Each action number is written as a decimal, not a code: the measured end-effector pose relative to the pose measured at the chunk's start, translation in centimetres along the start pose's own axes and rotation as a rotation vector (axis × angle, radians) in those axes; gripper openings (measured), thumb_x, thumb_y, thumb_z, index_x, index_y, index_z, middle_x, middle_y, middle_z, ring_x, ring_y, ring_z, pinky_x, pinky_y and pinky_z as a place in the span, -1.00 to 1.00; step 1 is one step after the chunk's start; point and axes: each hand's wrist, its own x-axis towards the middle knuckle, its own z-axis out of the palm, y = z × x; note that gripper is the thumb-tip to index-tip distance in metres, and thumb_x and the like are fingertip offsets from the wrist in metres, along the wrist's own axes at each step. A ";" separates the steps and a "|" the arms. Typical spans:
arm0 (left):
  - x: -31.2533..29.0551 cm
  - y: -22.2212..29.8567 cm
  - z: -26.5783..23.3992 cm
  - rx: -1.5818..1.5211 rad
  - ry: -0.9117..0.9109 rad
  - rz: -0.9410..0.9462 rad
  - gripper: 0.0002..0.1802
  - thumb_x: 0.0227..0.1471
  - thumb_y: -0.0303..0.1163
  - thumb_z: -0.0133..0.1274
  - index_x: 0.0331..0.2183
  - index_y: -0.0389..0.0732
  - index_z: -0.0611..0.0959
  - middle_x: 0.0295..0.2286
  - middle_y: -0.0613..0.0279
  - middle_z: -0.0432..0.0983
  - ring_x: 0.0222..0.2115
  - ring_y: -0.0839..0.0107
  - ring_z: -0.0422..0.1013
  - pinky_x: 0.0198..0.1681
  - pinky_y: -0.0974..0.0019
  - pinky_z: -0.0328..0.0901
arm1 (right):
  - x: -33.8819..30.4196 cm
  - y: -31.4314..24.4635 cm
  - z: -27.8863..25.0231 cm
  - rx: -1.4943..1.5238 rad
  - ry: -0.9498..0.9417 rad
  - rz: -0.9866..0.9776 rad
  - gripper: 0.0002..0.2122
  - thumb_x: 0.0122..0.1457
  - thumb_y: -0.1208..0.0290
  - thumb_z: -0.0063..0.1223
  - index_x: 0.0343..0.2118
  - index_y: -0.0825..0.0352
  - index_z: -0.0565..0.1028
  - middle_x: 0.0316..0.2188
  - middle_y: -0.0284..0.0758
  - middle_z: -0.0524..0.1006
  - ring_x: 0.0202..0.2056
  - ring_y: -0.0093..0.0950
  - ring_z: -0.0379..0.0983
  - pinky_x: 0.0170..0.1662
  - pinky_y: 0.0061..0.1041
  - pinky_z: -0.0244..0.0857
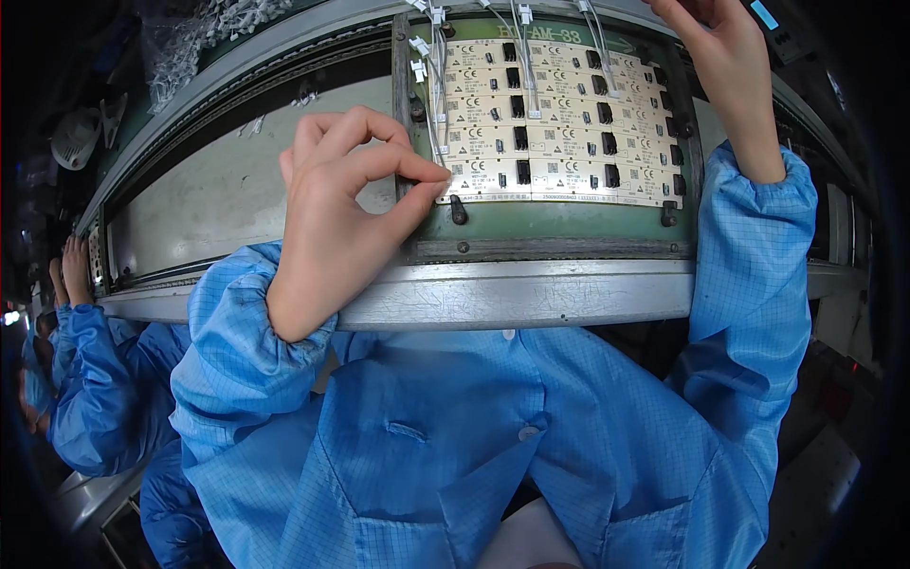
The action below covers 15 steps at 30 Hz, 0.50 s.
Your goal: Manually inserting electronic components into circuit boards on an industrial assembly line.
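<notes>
At the lower left corner of a panel of white circuit boards (559,128), my left hand (346,185) pinches with thumb and forefinger. A thin white wire (437,133) runs down to those fingertips, which hide its end. The panel has black components in columns and lies in a green fixture (559,220) with dark edges. More white wires (531,76) with white plugs lie over the upper boards. My right hand (725,66) is raised beyond the fixture's upper right corner. Its fingertips are cut off by the top of the picture, so what they hold is hidden.
A metal rail (531,289) runs between me and the fixture. The grey conveyor bed (190,213) stretches left, with a few white wires on it. A heap of white plug wires (218,38) lies at the upper left. Farther left a co-worker's hand (76,270) rests by the line.
</notes>
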 end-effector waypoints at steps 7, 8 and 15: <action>-1.0 1.7 -0.9 0.174 0.010 0.052 -0.81 -0.23 -0.47 0.28 -0.45 0.04 0.74 -0.28 0.51 0.47 -0.13 0.22 0.27 -0.05 0.12 0.03 | -0.2 -0.1 -1.7 0.170 0.038 0.016 -0.90 0.15 0.63 0.13 -0.28 0.47 0.49 -0.40 -0.39 0.52 -0.33 -0.64 0.44 -0.25 -0.69 0.32; -1.2 1.8 -0.9 0.156 0.009 0.021 -0.82 -0.23 -0.47 0.28 -0.46 0.04 0.74 -0.29 0.51 0.48 -0.13 0.23 0.27 -0.05 0.13 0.04 | -0.6 -0.2 -1.6 0.168 0.051 0.005 -0.90 0.15 0.64 0.12 -0.28 0.47 0.49 -0.40 -0.39 0.52 -0.33 -0.65 0.44 -0.25 -0.69 0.33; -0.6 2.0 -0.7 0.186 0.067 0.127 -0.85 -0.21 -0.47 0.29 -0.47 0.01 0.73 -0.32 0.53 0.47 -0.14 0.26 0.28 -0.06 0.16 0.04 | -0.6 -0.4 -2.0 0.186 0.043 -0.054 -0.91 0.15 0.65 0.11 -0.28 0.46 0.48 -0.40 -0.40 0.51 -0.34 -0.66 0.43 -0.24 -0.69 0.32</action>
